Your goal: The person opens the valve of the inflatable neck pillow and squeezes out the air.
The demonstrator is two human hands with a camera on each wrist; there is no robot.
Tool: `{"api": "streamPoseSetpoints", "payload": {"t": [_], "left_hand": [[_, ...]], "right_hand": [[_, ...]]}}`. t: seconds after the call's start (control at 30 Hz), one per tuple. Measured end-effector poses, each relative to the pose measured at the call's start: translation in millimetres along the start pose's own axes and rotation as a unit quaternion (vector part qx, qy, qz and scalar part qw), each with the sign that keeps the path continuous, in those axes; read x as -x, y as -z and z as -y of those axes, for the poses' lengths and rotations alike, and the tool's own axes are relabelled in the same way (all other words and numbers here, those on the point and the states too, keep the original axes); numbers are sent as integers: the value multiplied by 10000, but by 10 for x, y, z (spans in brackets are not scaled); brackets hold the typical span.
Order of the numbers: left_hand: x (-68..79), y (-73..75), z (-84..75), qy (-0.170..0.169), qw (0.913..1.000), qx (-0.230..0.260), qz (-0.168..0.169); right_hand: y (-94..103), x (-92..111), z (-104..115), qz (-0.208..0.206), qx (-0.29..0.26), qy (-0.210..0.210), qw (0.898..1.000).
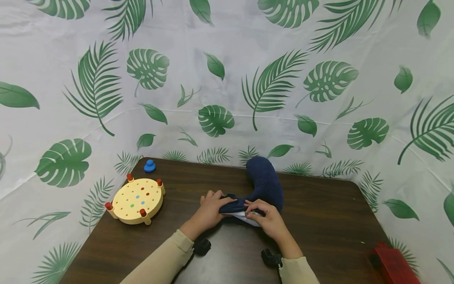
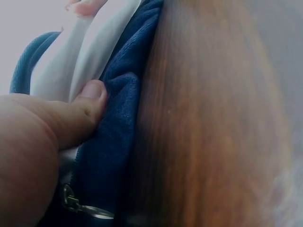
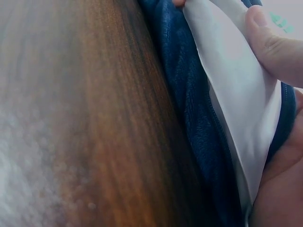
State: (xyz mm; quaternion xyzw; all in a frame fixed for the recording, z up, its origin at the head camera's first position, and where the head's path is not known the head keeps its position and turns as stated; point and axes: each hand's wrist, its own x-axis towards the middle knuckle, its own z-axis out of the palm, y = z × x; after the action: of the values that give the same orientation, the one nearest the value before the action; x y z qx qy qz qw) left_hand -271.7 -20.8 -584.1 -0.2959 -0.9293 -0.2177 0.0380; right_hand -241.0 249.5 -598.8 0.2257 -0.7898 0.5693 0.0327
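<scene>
My left hand [image 1: 211, 209] and right hand [image 1: 268, 221] grip the navy neck pillow [image 1: 267, 182]; I should keep white inner fabric [image 3: 234, 71] off its zipper [image 2: 71, 198]

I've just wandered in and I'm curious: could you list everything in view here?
Table: one, dark brown, under everything
Sheet: one, white with green leaves, behind table
Board: one, pale yellow, table's left
Pegs: four, red, around board's rim
Dots: five, red, blue and green, on board
Knob: one, blue, far left corner
Cushion: one, navy, mid-table
Inner layer: one, white, in cushion's opening
Zip pull: one, silvery, on cushion
Unclear object: one, red, near right corner
Wristbands: two, black, at wrists
Sleeves: two, beige, on arms
Left hand: one, bare, gripping cushion
Right hand: one, bare, gripping cushion
</scene>
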Motion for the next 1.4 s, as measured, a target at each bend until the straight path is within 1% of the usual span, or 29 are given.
{"api": "streamPoseSetpoints", "payload": {"t": [0.17, 0.4, 0.67, 1.07, 1.4], "left_hand": [[1, 0, 0, -42, 10000, 43, -16], [-2, 4, -5, -67, 10000, 53, -12], [0, -8, 12, -147, 9998, 99, -24], [-6, -1, 8, -202, 9993, 307, -51], [-8, -2, 9, -214, 9994, 265, 6]], "right_hand": [[2, 1, 5, 8, 5, -57, 10000], [1, -1, -6, 16, 18, 38, 10000], [4, 6, 4, 37, -25, -110, 9999], [5, 7, 11, 66, -70, -104, 9999], [2, 7, 28, 65, -40, -206, 9998]]}}
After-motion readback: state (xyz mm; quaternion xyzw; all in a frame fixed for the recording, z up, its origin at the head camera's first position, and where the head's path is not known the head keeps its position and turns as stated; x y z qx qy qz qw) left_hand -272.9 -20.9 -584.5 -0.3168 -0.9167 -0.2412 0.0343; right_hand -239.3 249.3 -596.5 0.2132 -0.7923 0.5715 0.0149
